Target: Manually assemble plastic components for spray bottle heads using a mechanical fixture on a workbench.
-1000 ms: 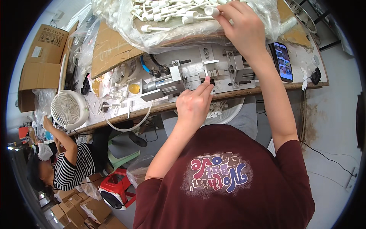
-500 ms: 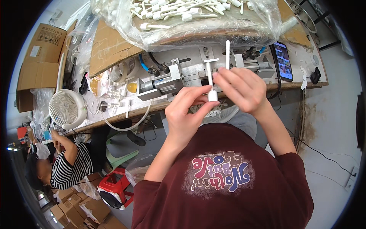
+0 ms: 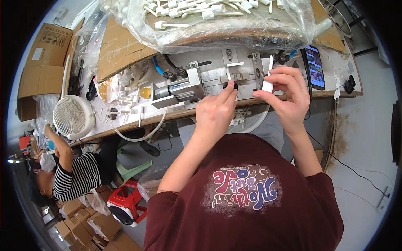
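My right hand (image 3: 290, 94) pinches a white plastic stick with a cap (image 3: 268, 86) between thumb and fingers, its thin end pointing up. My left hand (image 3: 215, 112) reaches over the front of a metal clamping fixture (image 3: 239, 77), palm down, with the fingers together. Its fingertips are on the stem of a white T-shaped plastic piece (image 3: 229, 74), whose crossbar points away from me. The lower end of that piece is hidden by my fingers. Left of the fixture is a metal cylinder unit (image 3: 180, 90) with air hoses.
A clear plastic bag (image 3: 217, 35) of white capped sticks lies on cardboard behind the fixture. A phone (image 3: 314, 67) stands at the right, and a white fan (image 3: 74, 117) at the left. A basin (image 3: 251, 122) of white parts is below the table edge. Another person (image 3: 77, 178) sits at left.
My left hand has brought the T-shaped piece forward to the fixture and turned palm down. My right hand has moved right with the capped stick, whose cap now shows.
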`<action>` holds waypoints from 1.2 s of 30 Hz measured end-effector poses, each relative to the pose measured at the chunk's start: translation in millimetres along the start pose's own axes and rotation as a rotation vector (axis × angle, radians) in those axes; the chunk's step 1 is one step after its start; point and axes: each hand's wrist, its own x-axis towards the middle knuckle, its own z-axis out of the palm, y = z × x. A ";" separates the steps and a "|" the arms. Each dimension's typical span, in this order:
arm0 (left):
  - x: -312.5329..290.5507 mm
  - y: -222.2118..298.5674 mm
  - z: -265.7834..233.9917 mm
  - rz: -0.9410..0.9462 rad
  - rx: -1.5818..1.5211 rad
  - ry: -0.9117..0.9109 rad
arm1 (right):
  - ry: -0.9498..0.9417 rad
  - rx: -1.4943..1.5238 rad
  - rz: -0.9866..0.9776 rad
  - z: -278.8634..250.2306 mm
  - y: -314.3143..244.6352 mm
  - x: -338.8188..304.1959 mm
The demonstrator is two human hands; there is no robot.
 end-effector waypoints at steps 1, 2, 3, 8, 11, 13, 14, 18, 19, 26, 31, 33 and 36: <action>0.1 0.4 -0.3 -0.008 -0.002 -0.005 | -0.004 0.013 0.035 0.6 -1.3 -0.5; -0.3 1.2 -0.6 -0.017 -0.004 -0.009 | -0.009 0.027 0.070 1.7 -3.3 -0.9; -0.9 1.5 -0.8 -0.025 -0.004 -0.015 | -0.013 0.042 0.105 2.7 -4.8 -2.0; 0.1 0.0 -6.9 -0.027 -0.022 -0.037 | -0.116 -0.013 0.108 4.1 -7.8 -12.1; 4.6 -1.3 -23.8 -0.054 -0.163 -0.115 | -0.202 -0.184 -0.032 3.7 -4.5 -17.4; 11.4 -3.7 -39.8 -0.086 -0.226 -0.126 | -0.253 -0.253 -0.062 4.4 -2.7 -24.9; 17.4 -6.3 -47.0 -0.102 -0.229 -0.107 | -0.247 -0.246 -0.074 6.7 -0.7 -29.0; 55.8 -10.9 -72.0 -0.085 -0.300 0.108 | -0.291 -0.379 -0.250 15.6 1.7 -31.5; 65.9 -13.6 -74.3 -0.053 -0.310 0.167 | -0.306 -0.406 -0.266 18.9 2.9 -32.3; 144.0 -35.0 -53.3 0.181 0.081 0.485 | -0.393 -0.610 -0.352 45.2 13.6 -33.4; 163.1 -36.9 -42.2 -0.016 0.126 0.131 | -0.412 -0.673 -0.381 46.8 11.4 -24.7; 164.1 -35.6 -40.8 -0.054 0.085 0.147 | -0.396 -0.662 -0.348 48.6 12.3 -25.2; 164.2 -37.6 -36.7 -0.093 0.078 0.186 | -0.388 -0.653 -0.316 51.0 11.8 -26.9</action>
